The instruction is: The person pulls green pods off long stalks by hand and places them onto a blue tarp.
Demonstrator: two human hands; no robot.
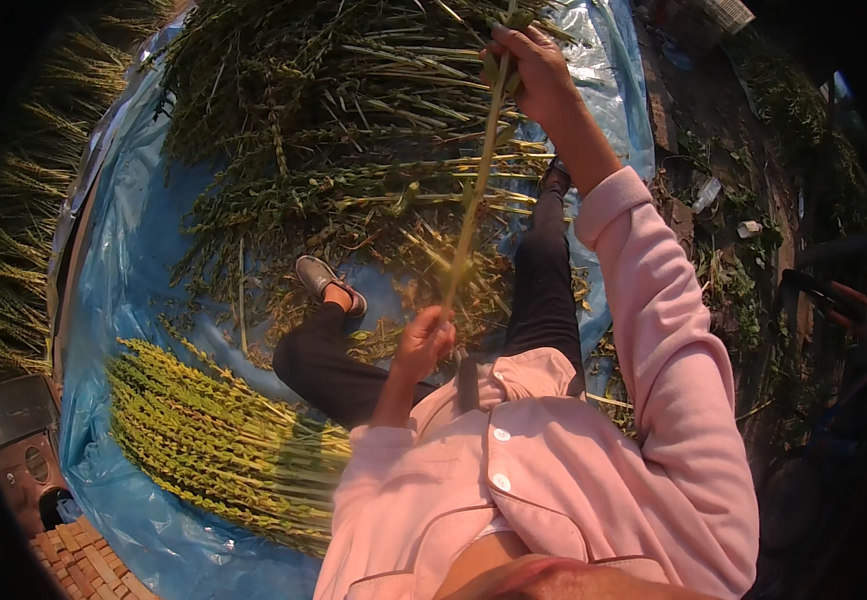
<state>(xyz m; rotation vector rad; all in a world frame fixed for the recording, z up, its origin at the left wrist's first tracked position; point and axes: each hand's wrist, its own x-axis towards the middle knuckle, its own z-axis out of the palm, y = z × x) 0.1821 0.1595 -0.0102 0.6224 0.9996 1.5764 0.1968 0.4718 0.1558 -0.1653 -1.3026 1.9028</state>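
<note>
My right hand (538, 67), raised at the top, grips the upper part of a long pale plant stalk (478, 187) with a few green leaves on it. Close to my lap, my left hand (424, 341) closes around the stalk's lower end, so it slants between both hands. Beyond it lies a large heap of cut green stalks with pods (313, 82), which look like sesame. At my left side rests a neat bundle of yellow-green podded stalks (215, 435). A dark narrow object (468, 382) shows at my waist; I cannot tell what it is.
Blue plastic sheeting (140, 225) spreads under the stalks and my legs, with loose leaf litter (388, 330) on it. Standing stalks (13, 262) line the left. Bricks (84, 559) and a rusty vehicle (24, 442) are lower left. A clear bottle (706, 193) lies on the right.
</note>
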